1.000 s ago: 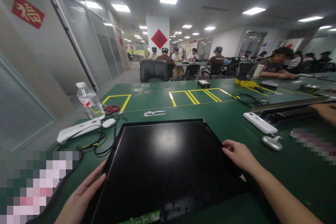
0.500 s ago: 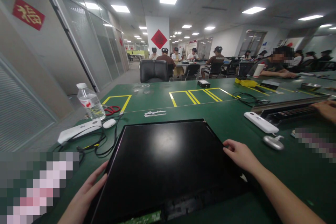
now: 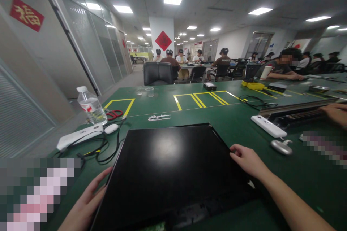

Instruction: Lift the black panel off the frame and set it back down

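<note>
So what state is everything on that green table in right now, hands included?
black panel, lying flat, dark
left hand, open, flat against the panel's left edge
right hand, fingers bent on the panel's right edge, grip unclear
water bottle, upright, capped
red scissors, lying flat
clear cup, upright
office chair, nobody in it
</note>
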Demonstrator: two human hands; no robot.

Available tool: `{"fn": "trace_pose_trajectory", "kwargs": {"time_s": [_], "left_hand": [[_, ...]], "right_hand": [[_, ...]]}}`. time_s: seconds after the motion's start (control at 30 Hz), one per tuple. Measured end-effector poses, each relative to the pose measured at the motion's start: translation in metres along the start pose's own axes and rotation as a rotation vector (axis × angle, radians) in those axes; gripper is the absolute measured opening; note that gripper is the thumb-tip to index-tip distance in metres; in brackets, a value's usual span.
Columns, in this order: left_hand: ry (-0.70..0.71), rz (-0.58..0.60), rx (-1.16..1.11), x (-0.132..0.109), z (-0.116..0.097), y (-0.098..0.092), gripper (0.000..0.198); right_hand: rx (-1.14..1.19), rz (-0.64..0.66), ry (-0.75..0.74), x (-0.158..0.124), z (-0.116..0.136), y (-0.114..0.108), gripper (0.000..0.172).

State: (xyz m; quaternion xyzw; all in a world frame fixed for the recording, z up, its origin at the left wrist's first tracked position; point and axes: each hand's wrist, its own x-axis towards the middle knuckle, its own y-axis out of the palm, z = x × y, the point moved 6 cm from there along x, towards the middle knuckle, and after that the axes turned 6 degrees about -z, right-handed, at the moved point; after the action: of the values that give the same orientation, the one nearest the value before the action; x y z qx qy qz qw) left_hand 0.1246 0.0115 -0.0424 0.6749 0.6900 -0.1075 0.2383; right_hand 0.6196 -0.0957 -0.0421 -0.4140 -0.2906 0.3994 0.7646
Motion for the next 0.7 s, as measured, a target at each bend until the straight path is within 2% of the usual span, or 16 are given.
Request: {"fn": "trace_pose_trajectory", "kwargs": {"time_s": [0.17,0.27,0.43,0.57,0.7], "left_hand": [[0.051,0.002,-0.018,0.001,0.001,-0.005,0.078],[0.111,-0.005,0.033,0.004,0.000,-0.009,0.066],[0.141,-0.053,0.096,0.007,-0.002,-0.017,0.057],[0.106,-0.026,0.111,0.007,-0.001,-0.018,0.049],[0.066,0.003,0.060,0.008,0.000,-0.017,0.052]], "right_hand": [[-0.005,0.007,-0.007,0.000,0.000,0.000,0.021],[-0.007,0.006,-0.010,0.000,-0.001,0.000,0.021],[-0.013,-0.001,-0.010,0.000,-0.001,0.000,0.021],[-0.015,0.005,-0.014,0.000,0.000,0.002,0.021],[-0.010,-0.003,-0.017,0.000,0.000,0.002,0.020]]}}
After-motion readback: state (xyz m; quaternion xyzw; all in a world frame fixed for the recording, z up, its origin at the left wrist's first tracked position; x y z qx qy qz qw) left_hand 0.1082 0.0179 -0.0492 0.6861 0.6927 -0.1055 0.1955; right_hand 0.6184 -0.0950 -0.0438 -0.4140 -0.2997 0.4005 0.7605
